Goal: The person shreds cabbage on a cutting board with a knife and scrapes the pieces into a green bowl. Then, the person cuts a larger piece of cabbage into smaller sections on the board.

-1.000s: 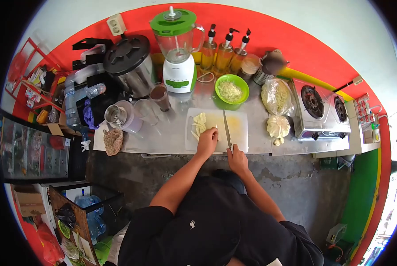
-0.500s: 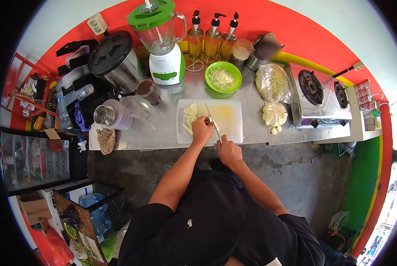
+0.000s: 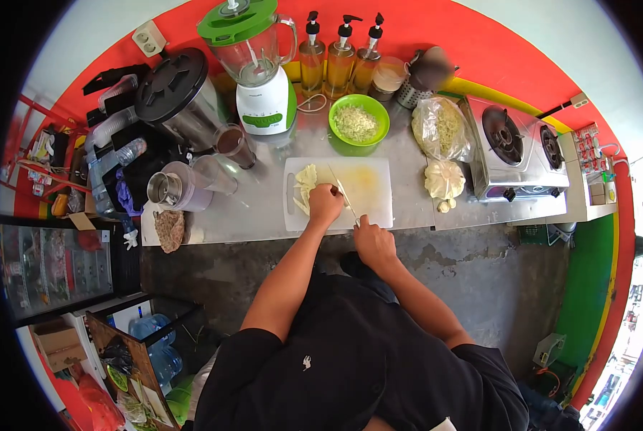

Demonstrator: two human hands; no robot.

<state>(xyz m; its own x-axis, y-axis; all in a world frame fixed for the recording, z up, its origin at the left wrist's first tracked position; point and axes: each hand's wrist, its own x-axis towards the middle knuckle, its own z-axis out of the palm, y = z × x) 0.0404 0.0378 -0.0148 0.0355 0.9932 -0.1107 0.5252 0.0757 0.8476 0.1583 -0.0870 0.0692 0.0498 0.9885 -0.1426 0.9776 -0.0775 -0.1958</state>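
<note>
On the white cutting board (image 3: pixel 375 205), my right hand (image 3: pixel 374 244) is wrapped round the handle of a knife (image 3: pixel 346 195), whose blade points up and to the left. My left hand (image 3: pixel 325 204) lies just left of the blade with its fingers bent together; whatever they pinch is too small to name. Pale cut cabbage pieces (image 3: pixel 306 177) lie on the board's left side, partly hidden by that hand. Behind the board stands a green bowl (image 3: pixel 355 146) of shredded pale vegetable.
A cabbage piece (image 3: pixel 444 179) and a plastic bag of shreds (image 3: pixel 442 129) lie right of the board, beside a gas stove (image 3: pixel 519 183). A blender (image 3: pixel 263 108), pump bottles (image 3: pixel 340 68), a steel container (image 3: pixel 181 97) and a brown cup (image 3: pixel 236 146) stand behind and left.
The view has shifted slightly. The knife blade now shows a broader, brighter face beside my left hand, and both hands stay in nearly the same places.
</note>
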